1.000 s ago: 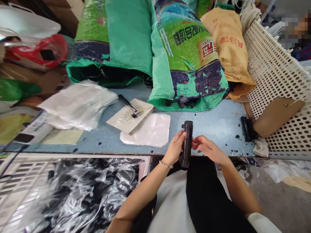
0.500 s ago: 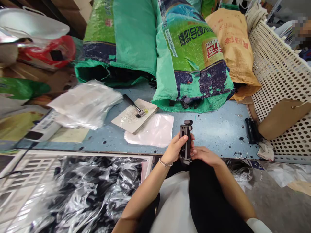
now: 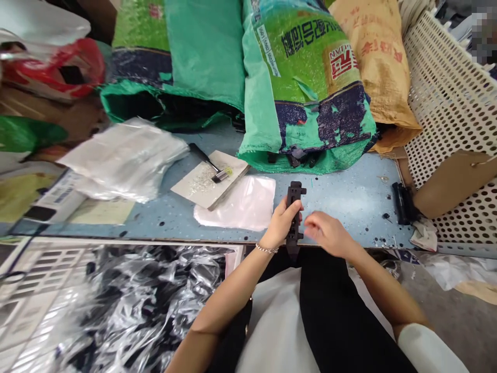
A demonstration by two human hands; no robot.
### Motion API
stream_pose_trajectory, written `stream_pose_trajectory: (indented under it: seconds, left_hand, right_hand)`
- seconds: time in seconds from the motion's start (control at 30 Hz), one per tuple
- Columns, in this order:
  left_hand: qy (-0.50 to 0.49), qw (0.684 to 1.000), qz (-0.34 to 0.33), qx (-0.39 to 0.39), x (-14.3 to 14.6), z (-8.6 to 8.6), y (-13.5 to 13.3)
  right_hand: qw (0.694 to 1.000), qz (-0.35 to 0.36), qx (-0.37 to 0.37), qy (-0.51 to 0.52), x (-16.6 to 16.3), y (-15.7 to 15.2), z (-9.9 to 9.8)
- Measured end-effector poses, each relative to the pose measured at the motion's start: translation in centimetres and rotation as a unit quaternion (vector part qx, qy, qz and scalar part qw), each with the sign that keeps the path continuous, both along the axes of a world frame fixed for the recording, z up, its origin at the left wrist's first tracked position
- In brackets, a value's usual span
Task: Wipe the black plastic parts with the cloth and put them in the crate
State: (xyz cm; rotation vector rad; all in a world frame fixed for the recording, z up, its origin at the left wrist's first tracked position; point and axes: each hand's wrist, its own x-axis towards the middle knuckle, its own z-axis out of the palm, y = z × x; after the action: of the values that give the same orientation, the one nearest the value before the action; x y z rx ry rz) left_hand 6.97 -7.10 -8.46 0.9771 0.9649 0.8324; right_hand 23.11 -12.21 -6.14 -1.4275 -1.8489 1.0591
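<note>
My left hand (image 3: pixel 282 224) is wrapped round a long black plastic part (image 3: pixel 294 192) with slots and small side lugs, held upright over the bench's front edge. The thumb lies across its face. Just right of the part is my right hand (image 3: pixel 328 234), its fingers curled together; whether anything is in them is hidden. Left of the hands, a flat white plastic bag (image 3: pixel 254 204) lies on the blue bench (image 3: pixel 345 207). A pale board (image 3: pixel 194 181) overlaps that bag and carries a small black-handled hammer (image 3: pixel 207 161).
Behind stand open green sacks (image 3: pixel 205 57), one showing black parts (image 3: pixel 297 158), and an orange sack (image 3: pixel 382 72). Clear bags (image 3: pixel 128 155) lie at left. A perforated white basket (image 3: pixel 454 103) borders the right. Below left, a crate (image 3: pixel 46 274) holds bagged black items.
My right hand has come up from the part's lower end to beside its right side. The black part is turned and raised slightly in my left hand. The view has shifted a little.
</note>
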Motion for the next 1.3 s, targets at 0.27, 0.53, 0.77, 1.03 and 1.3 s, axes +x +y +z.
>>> stream_pose_trajectory:
  seconds: [0.27,0.53,0.77,1.03,1.3]
  left_hand:
    - [-0.058,0.991,0.118,-0.010,1.9,-3.1,0.9]
    - [0.192,0.958,0.086,0.194,4.3,-8.5,1.4]
    - [0.117,0.973,0.095,0.177,2.7,-5.9,3.2]
    - [-0.077,0.997,0.015,-0.005,2.3,1.3,1.0]
    - [0.065,0.978,-0.014,0.195,1.2,1.3,-1.9]
  right_hand:
    - [0.995,0.038,-0.071,-0.053,1.4,3.1,-0.6]
    - [0.943,-0.290,-0.003,-0.162,3.7,19.8,-2.7]
    - [0.953,-0.280,0.008,-0.113,3.8,10.3,-4.4]
    - [0.970,-0.199,0.133,-0.040,2.4,1.0,-2.8]
    - [0.976,-0.190,0.055,0.092,0.7,4.6,-0.3]
